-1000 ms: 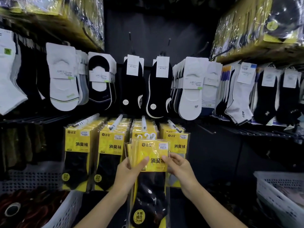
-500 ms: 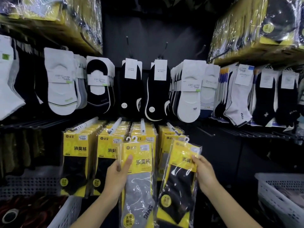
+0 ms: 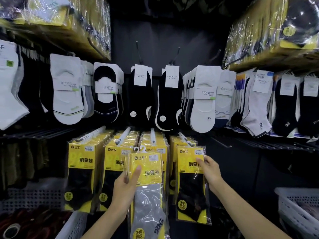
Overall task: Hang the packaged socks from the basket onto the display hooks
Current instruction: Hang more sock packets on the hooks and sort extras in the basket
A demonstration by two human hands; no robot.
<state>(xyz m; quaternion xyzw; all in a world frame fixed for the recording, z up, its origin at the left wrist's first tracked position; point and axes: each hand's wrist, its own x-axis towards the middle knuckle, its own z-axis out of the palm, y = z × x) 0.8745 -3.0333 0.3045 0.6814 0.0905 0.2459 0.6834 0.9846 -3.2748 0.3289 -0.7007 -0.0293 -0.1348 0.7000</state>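
Note:
My left hand (image 3: pixel 126 185) grips a small stack of yellow sock packs (image 3: pixel 148 171); the front one shows a grey sock, and white hanger hooks stick up from the stack's top. My right hand (image 3: pixel 209 171) holds the right edge of a yellow pack with a black sock (image 3: pixel 190 185), which hangs at the front of the rightmost display hook (image 3: pixel 185 139). Whether its hanger sits fully on the hook is hard to tell. Three more hooks (image 3: pixel 152 138) to the left carry rows of the same yellow packs (image 3: pixel 82 171).
Above hang rows of white and black no-show socks (image 3: pixel 202 100). Wrapped bundles fill the top shelves (image 3: pixel 269 31). A white perforated basket (image 3: pixel 296 213) stands at lower right, another basket edge (image 3: pixel 74 226) at lower left. Dark wire rails run along both sides.
My right hand took the black-sock pack off the stack and carried it up and right to the rightmost hook. The left hand's stack stayed low in the middle.

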